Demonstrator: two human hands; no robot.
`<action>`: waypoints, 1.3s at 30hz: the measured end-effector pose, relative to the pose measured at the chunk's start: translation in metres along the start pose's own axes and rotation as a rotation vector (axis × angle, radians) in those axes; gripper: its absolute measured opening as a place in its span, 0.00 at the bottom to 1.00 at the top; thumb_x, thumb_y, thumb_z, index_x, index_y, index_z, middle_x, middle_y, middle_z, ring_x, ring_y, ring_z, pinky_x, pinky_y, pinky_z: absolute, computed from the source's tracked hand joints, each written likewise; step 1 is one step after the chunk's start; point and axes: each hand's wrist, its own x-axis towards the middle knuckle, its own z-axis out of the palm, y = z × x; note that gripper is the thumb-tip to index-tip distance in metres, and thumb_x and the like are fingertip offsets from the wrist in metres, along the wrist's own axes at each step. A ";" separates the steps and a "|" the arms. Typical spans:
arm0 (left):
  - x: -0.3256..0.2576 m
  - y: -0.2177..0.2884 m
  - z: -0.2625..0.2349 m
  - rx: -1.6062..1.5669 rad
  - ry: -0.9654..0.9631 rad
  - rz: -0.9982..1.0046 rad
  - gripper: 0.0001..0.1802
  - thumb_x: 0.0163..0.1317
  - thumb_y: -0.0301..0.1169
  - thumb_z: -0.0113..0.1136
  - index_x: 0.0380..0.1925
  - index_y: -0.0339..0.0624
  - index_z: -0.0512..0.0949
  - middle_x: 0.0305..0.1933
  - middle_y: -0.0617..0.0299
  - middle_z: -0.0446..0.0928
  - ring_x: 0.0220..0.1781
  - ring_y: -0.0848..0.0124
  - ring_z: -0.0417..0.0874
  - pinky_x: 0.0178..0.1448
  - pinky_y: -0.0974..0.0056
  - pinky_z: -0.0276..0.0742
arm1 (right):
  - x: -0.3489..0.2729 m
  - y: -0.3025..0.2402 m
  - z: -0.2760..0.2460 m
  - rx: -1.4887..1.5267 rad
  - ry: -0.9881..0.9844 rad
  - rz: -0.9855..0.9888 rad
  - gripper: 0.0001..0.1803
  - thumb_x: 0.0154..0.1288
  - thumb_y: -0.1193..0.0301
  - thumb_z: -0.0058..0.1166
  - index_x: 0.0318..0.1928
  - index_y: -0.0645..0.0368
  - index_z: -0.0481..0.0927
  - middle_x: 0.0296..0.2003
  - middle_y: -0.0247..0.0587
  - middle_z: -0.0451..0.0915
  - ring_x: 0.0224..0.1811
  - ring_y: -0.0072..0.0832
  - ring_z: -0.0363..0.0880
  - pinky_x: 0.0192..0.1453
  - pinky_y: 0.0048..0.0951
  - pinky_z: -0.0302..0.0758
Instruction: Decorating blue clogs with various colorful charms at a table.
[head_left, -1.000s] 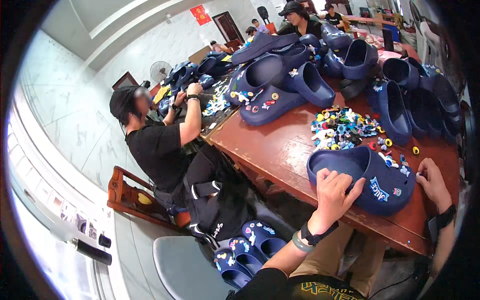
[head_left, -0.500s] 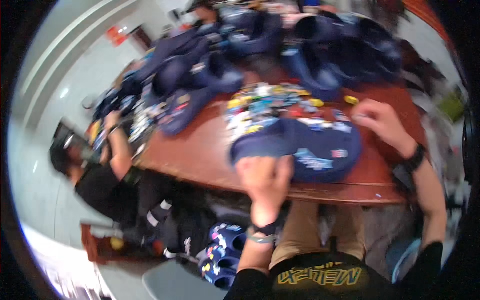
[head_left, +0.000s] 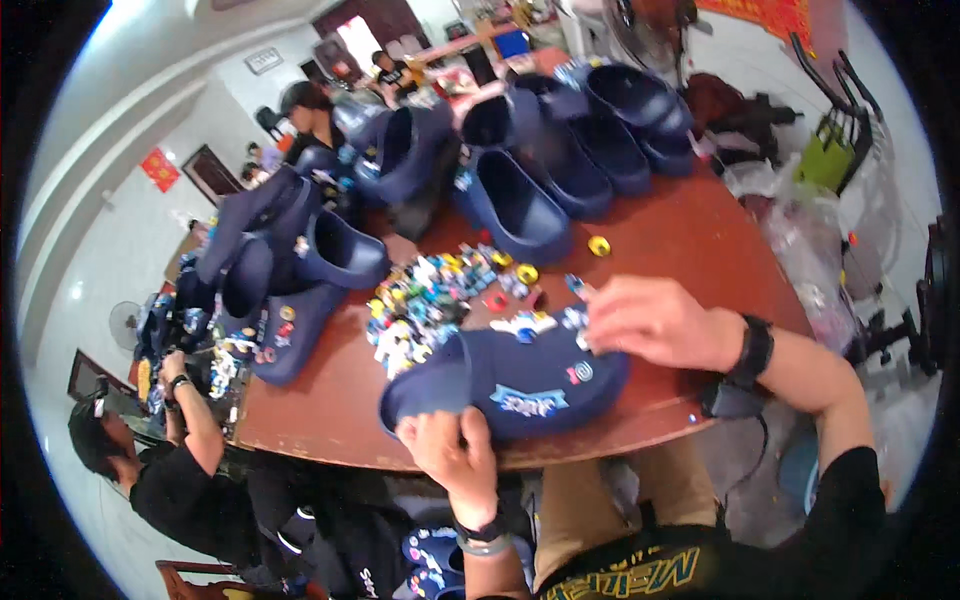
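Observation:
A navy blue clog (head_left: pixel 480 372) lies on the table in front of me, its toe to the right. Small decorative charms sit on its upper, among them a light blue banner-shaped charm (head_left: pixel 528 401) and a white winged charm (head_left: pixel 523 326). My left hand (head_left: pixel 447 447) is closed on the near rim of the clog's heel opening. At the toe, my right hand (head_left: pixel 652 322) has its fingers bent together against the upper, beside some small pale charms. Whatever those fingertips hold is hidden. Beyond the clog spreads a heap of mixed colourful charms (head_left: pixel 425 305).
Several more navy clogs (head_left: pixel 520 205) stand along the far side of the reddish-brown table (head_left: pixel 690 245). Two yellow charms (head_left: pixel 599 246) lie apart from the heap. At the left, a person in black (head_left: pixel 185 485) works at the same table. Clear plastic bags (head_left: pixel 815 265) hang at the right.
My view has shifted, and the picture is sharper. My right hand has come from above the table beyond the toe down onto the clog's toe. The left hand still grips the heel.

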 end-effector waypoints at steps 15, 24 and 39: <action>0.005 -0.002 0.000 0.001 0.024 0.009 0.15 0.55 0.28 0.64 0.15 0.42 0.69 0.17 0.57 0.64 0.23 0.58 0.66 0.40 0.58 0.59 | -0.006 -0.031 -0.001 -0.451 -0.135 -0.148 0.17 0.49 0.80 0.59 0.43 0.62 0.81 0.37 0.38 0.77 0.42 0.38 0.76 0.53 0.40 0.72; 0.001 -0.001 0.000 0.026 0.014 0.003 0.13 0.56 0.27 0.63 0.17 0.42 0.70 0.17 0.58 0.65 0.23 0.59 0.66 0.41 0.58 0.60 | -0.008 -0.015 0.003 -0.302 0.031 -0.051 0.16 0.49 0.80 0.63 0.42 0.56 0.82 0.33 0.32 0.77 0.37 0.32 0.75 0.52 0.37 0.66; 0.002 -0.001 0.000 0.009 0.003 0.003 0.13 0.56 0.30 0.63 0.18 0.43 0.70 0.18 0.58 0.64 0.24 0.58 0.66 0.42 0.57 0.60 | 0.009 -0.038 -0.013 -0.590 -0.255 -0.114 0.12 0.52 0.73 0.61 0.39 0.60 0.82 0.39 0.34 0.77 0.49 0.32 0.73 0.59 0.49 0.60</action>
